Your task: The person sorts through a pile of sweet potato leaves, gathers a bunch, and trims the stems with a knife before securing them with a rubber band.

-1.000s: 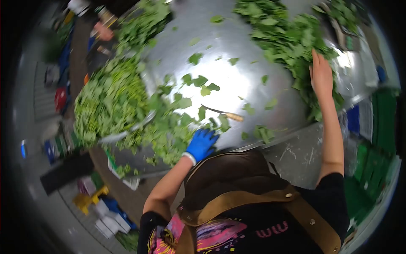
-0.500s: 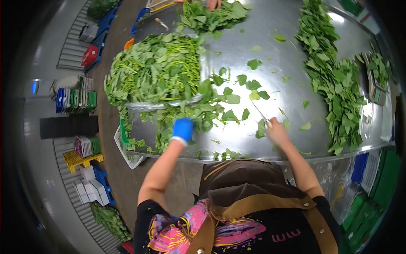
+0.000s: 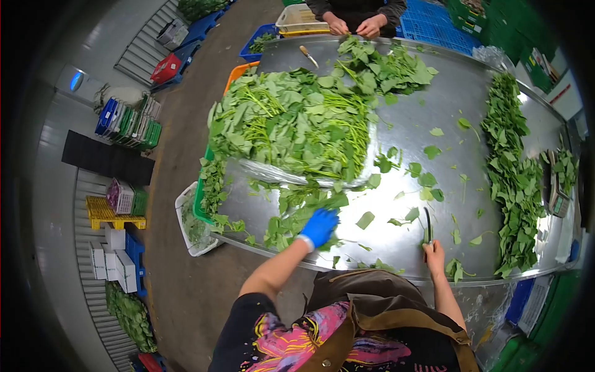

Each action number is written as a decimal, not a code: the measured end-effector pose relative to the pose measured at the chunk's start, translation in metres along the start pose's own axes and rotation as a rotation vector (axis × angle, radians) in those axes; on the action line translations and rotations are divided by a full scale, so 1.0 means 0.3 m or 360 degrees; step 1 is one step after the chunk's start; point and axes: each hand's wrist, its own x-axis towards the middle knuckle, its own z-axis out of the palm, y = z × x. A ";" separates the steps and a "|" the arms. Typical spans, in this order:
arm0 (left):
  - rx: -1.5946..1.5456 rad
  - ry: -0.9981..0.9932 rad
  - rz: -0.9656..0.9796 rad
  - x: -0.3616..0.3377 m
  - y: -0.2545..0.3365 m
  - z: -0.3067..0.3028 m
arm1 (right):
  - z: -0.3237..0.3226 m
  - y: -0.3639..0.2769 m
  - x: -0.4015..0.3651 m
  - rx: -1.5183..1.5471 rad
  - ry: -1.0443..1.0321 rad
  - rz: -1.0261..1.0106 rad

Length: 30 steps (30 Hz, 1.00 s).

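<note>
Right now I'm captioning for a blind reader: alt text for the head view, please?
A person's blue-gloved left hand rests on loose green leaves at a shiny steel table, while the bare right hand grips a dark-bladed knife. A large heap of leafy green stems lies beyond.

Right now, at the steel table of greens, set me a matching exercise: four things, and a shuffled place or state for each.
1. blue-gloved left hand
2. bare right hand
3. pale-handled knife
4. long row of loose green leaves

A. runs down the shiny steel table's right side
B. grips a dark-bladed knife
C. lies at the far end, near a co-worker's hands
D. rests on a small bunch of leafy greens at the near edge

Pairs: 1-D, 2-B, 3-C, 4-A
</note>
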 end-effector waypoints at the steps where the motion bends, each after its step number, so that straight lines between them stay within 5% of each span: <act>1: 0.0039 -0.0056 -0.0159 -0.116 -0.091 -0.009 | 0.028 -0.021 -0.016 -0.0273 0.0051 -0.0095; 4: 0.0215 -0.0187 -0.0536 -0.383 -0.369 -0.065 | 0.100 -0.080 -0.057 -0.0923 0.0158 -0.0302; 6: 0.0235 -0.0641 -0.0810 -0.429 -0.455 -0.215 | 0.131 -0.089 -0.053 -0.1118 0.0164 -0.0337; 8: -0.0376 -0.0797 -0.0972 -0.376 -0.524 -0.400 | 0.166 -0.146 -0.055 -0.1271 0.0173 -0.0412; 10: -0.0271 0.0235 -0.0766 -0.302 -0.502 -0.538 | 0.200 -0.262 -0.048 -0.1290 0.0183 -0.0504; 14: 0.0334 0.0767 -0.0142 -0.027 -0.496 -0.803 | 0.381 -0.440 -0.046 -0.1130 0.0111 -0.0807; 17: 0.1031 0.0741 0.0097 0.110 -0.652 -0.741 | 0.505 -0.552 -0.077 -0.1174 -0.0101 -0.1018; 20: 0.0986 -0.0081 0.0036 0.119 -0.598 -0.842 | 0.589 -0.630 -0.112 -0.1200 -0.0244 -0.1079; 26: 0.0250 0.1213 -0.0033 -0.122 -0.601 -1.165 | 0.686 -0.650 -0.153 -0.1125 -0.0407 -0.1135; 30: 0.0287 0.0869 -0.0291 -0.196 -0.716 -1.392 | 0.761 -0.775 -0.111 -0.0999 -0.0583 -0.1241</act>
